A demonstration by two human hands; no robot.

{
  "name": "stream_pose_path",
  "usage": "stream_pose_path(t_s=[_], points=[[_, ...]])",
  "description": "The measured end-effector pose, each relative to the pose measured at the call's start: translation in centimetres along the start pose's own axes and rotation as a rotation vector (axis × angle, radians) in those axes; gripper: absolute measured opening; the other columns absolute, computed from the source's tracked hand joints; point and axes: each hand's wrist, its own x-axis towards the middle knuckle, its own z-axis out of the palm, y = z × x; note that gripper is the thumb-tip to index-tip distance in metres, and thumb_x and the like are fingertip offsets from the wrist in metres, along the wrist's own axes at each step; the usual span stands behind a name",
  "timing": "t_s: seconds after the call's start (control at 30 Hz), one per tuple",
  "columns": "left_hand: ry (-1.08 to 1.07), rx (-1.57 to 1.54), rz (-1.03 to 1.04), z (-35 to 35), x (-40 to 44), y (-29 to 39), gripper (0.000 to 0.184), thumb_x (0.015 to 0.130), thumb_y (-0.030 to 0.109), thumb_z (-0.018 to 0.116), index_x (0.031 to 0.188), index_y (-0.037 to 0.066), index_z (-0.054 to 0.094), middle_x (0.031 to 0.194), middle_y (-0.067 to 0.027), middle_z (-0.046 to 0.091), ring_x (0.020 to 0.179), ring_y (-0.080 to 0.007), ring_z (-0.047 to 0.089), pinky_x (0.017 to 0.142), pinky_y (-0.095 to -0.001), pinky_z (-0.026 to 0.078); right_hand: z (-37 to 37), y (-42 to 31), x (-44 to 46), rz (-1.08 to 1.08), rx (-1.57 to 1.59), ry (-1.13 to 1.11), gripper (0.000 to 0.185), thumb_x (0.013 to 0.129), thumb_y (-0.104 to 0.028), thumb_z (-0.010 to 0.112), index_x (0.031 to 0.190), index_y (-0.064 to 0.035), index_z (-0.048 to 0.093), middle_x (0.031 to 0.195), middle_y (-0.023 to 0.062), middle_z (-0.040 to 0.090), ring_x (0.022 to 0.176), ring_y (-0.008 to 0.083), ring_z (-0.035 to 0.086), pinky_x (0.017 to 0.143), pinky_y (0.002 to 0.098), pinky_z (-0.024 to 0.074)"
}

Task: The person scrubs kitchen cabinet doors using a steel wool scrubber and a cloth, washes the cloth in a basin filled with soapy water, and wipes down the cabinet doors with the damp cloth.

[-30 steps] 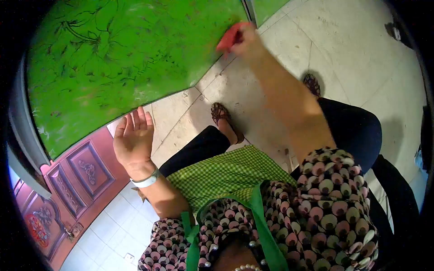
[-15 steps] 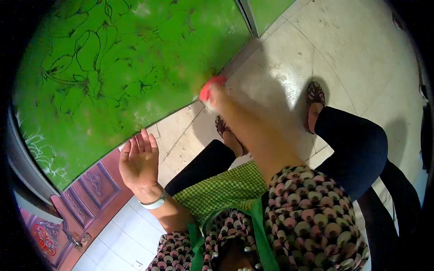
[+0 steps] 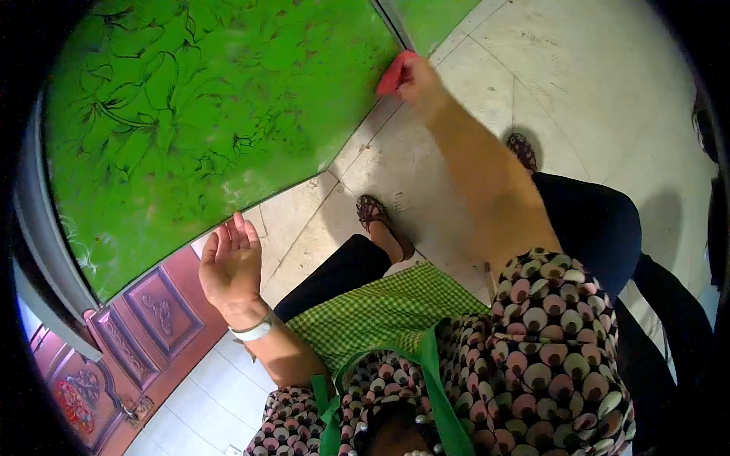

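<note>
A large green panel (image 3: 205, 99) with dark floral line patterns fills the upper left. Close to its right edge, near a grey metal strip (image 3: 395, 26), my right hand (image 3: 420, 80) grips a red cloth (image 3: 394, 74) against the surface. My left hand (image 3: 230, 266) is palm up just under the panel's lower edge, with its fingers extended and nothing in it. A white band (image 3: 251, 329) circles the left wrist.
Beige floor tiles (image 3: 563, 99) spread out at the right, with my two sandalled feet on them. At the lower left stands a pink carved wooden door (image 3: 163, 311), beside white tiles (image 3: 201, 403). A green checked apron (image 3: 380, 304) covers my lap.
My right hand went down and left with the red cloth along the panel's edge, then back up and right. My left hand stays palm up and sits slightly lower than one second ago.
</note>
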Motion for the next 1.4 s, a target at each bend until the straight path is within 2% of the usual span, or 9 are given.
stream_pose_path(t_s=[0.2,0.43,0.47,0.53,0.57,0.8,0.9,1.13,1.4], points=[[0.046,-0.104,-0.095,0.2,0.0,-0.2,0.030,0.090,0.019,0.033,0.109,-0.002,0.043,0.116,-0.0150,0.045,0.115,-0.0258,0.039,0.097,-0.0418,0.031,3.6,-1.8,-0.9,0.329,0.753,0.403,0.024,0.065,0.010,0.047,0.083,-0.0033,0.055,0.074,0.0122,0.059,0.071,0.0238,0.060,0.060,0.0370,0.0495],[0.074,-0.083,-0.014,-0.3,1.5,-0.3,0.034,0.092,0.021,0.033,0.118,-0.001,0.037,0.117,-0.0136,0.042,0.113,-0.0245,0.039,0.096,-0.0412,0.032,23.4,-5.3,-9.7,0.809,1.133,-0.296,0.025,0.068,0.006,0.046,0.088,-0.0066,0.054,0.077,0.0158,0.057,0.070,0.0287,0.059,0.053,0.0439,0.0487],[0.076,-0.080,-0.010,-0.4,1.6,-0.1,0.034,0.092,0.021,0.033,0.118,-0.001,0.037,0.117,-0.0136,0.042,0.113,-0.0245,0.039,0.096,-0.0412,0.032,22.2,-10.6,-10.3,1.071,1.028,-0.002,0.027,0.072,0.005,0.044,0.095,-0.0077,0.051,0.084,0.0148,0.057,0.069,0.0289,0.059,0.053,0.0456,0.0491],[0.136,-0.072,0.018,0.1,1.5,-0.2,0.034,0.092,0.021,0.032,0.117,-0.002,0.038,0.116,-0.0134,0.042,0.111,-0.0242,0.040,0.096,-0.0410,0.033,20.9,-11.9,-10.4,1.078,1.148,0.026,0.022,0.064,-0.002,0.045,0.041,-0.0010,0.045,0.048,0.0200,0.049,0.038,0.0313,0.049,0.034,0.0506,0.0447],[0.141,-0.067,0.071,0.8,0.9,-0.8,0.033,0.092,0.020,0.031,0.116,-0.002,0.038,0.115,-0.0124,0.042,0.111,-0.0243,0.040,0.095,-0.0407,0.033,20.6,-10.5,-9.4,1.115,1.144,0.107,0.017,0.076,0.001,0.045,0.090,-0.0080,0.049,0.083,0.0112,0.056,0.067,0.0240,0.057,0.048,0.0428,0.0475],[0.052,-0.046,0.083,0.0,1.4,-0.6,0.031,0.092,0.020,0.031,0.113,-0.001,0.040,0.116,-0.0104,0.042,0.111,-0.0236,0.039,0.094,-0.0395,0.034,4.5,-8.1,-0.1,0.283,1.020,0.516,0.006,0.072,-0.002,0.046,0.072,-0.0068,0.051,0.058,0.0097,0.050,0.049,0.0189,0.051,0.041,0.0364,0.0436],[0.080,-0.077,0.040,-0.6,2.3,-0.6,0.032,0.091,0.022,0.032,0.112,0.000,0.040,0.116,-0.0103,0.042,0.110,-0.0226,0.039,0.094,-0.0386,0.032,2.7,-13.4,-0.4,0.391,0.818,0.310,0.002,0.080,-0.004,0.049,0.081,-0.0043,0.051,0.069,0.0070,0.054,0.064,0.0153,0.054,0.051,0.0300,0.0445],[0.117,-0.029,0.047,0.0,1.9,-0.8,0.033,0.091,0.023,0.031,0.113,0.000,0.040,0.112,-0.0111,0.043,0.107,-0.0227,0.042,0.092,-0.0392,0.032,10.8,-24.4,-5.0,-0.448,-0.148,0.564,0.018,0.071,-0.010,0.064,0.084,-0.0019,0.054,0.073,0.0106,0.054,0.069,0.0180,0.053,0.056,0.0272,0.0432],[0.110,-0.068,0.015,-0.2,1.1,-0.8,0.032,0.091,0.023,0.032,0.113,0.001,0.041,0.116,-0.0103,0.043,0.113,-0.0225,0.039,0.096,-0.0398,0.029,12.9,-27.2,-5.0,-0.696,-0.040,0.659,0.055,0.055,-0.004,0.068,0.108,-0.0001,0.053,0.099,0.0146,0.048,0.086,0.0296,0.051,0.071,0.0337,0.0459]])
